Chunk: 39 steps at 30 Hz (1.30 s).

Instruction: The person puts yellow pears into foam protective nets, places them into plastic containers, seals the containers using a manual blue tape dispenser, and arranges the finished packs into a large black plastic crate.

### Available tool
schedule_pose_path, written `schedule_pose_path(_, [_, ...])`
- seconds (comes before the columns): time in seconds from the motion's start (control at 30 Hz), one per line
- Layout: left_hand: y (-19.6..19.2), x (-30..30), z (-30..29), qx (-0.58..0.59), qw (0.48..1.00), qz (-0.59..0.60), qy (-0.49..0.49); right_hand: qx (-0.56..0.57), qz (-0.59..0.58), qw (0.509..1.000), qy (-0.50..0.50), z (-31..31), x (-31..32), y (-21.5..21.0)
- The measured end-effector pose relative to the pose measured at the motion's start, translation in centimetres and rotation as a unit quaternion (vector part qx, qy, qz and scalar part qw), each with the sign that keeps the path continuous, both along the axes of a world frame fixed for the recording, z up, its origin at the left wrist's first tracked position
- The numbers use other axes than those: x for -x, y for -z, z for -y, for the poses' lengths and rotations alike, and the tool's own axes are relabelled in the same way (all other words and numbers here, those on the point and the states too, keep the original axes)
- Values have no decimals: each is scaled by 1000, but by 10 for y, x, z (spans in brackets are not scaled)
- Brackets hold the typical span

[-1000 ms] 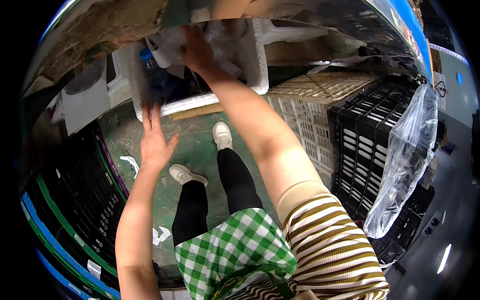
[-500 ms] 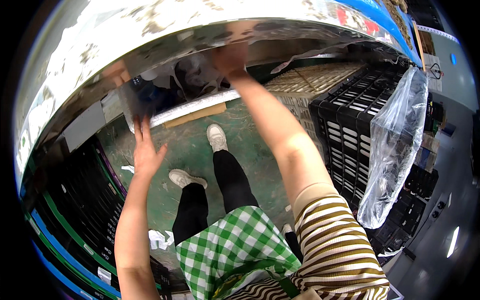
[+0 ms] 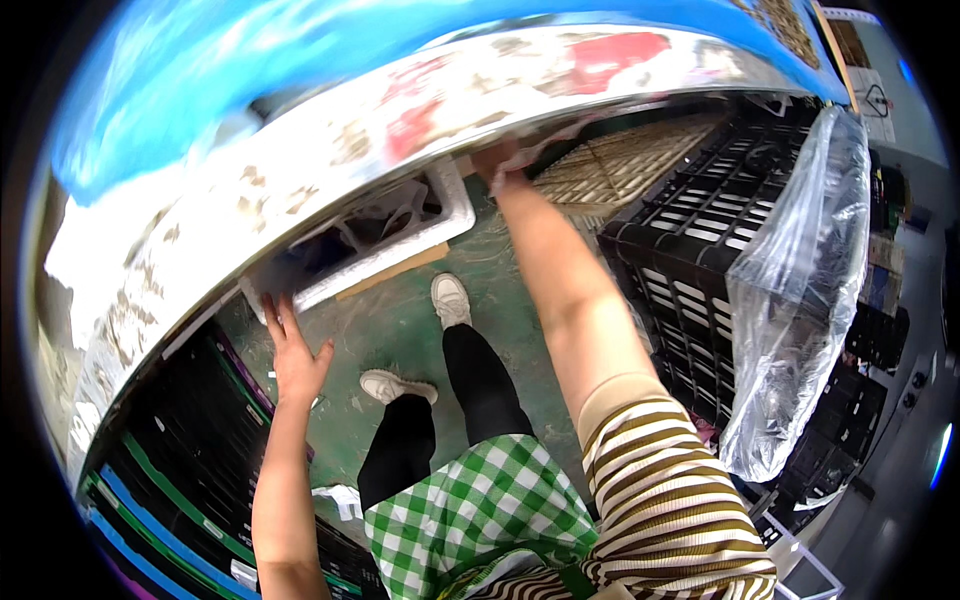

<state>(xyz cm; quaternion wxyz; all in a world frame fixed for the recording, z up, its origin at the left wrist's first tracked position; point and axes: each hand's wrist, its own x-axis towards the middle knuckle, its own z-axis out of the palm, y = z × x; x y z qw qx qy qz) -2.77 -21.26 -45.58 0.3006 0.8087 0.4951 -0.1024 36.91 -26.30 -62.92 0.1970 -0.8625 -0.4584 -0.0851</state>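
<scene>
A white foam box (image 3: 458,208) stands under the edge of the worktable, with crumpled white and dark plastic things (image 3: 385,218) inside. My left hand (image 3: 298,358) is open, its fingers stretched out against the box's near left corner. Past the box's right end, my right hand (image 3: 494,158) reaches under the table edge. Its fingers are hidden and blurred, so whether it holds anything does not show. A thin strip of clear plastic (image 3: 522,156) hangs across that wrist.
The worktable (image 3: 330,130) has a smudged pale edge and a blue sheet (image 3: 300,45). At right stand a beige crate (image 3: 625,165) and a black crate (image 3: 680,260) draped with clear plastic (image 3: 790,300). Stacked black trays (image 3: 180,430) stand at left; a white scrap (image 3: 345,500) lies on the green floor.
My right hand has left the space over the foam box and moved right, past its end. My left hand stays at the box corner. The view has shifted, showing more of the blue sheet.
</scene>
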Motion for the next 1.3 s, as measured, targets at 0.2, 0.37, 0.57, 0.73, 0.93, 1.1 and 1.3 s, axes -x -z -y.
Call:
schedule_pose_path(0.2, [-4, -4, -3, 12, 999, -35, 7, -11, -183, 977, 110, 41, 52, -49])
schedule_pose_path(0.37, [-6, -5, -6, 17, 998, -55, 16, -18, -219, 967, 131, 56, 65, -48])
schedule_pose_path(0.57, [-10, -13, -7, 36, 996, -77, 6, -45, -225, 965, 125, 59, 66, -45])
schedule_pose_path(0.73, [5, 4, -8, -20, 996, -67, 47, -32, -247, 961, 120, 55, 66, -52])
schedule_pose_path(0.93, [9, 8, -10, -36, 995, -66, 68, -19, -241, 963, 120, 48, 75, -54])
schedule_pose_path(1.1, [8, 8, -11, -39, 994, -59, 79, -21, -225, 969, 103, 48, 75, -58])
schedule_pose_path(1.3, [2, 10, -6, -32, 995, -63, 68, -154, -253, 947, 120, 21, 43, -97])
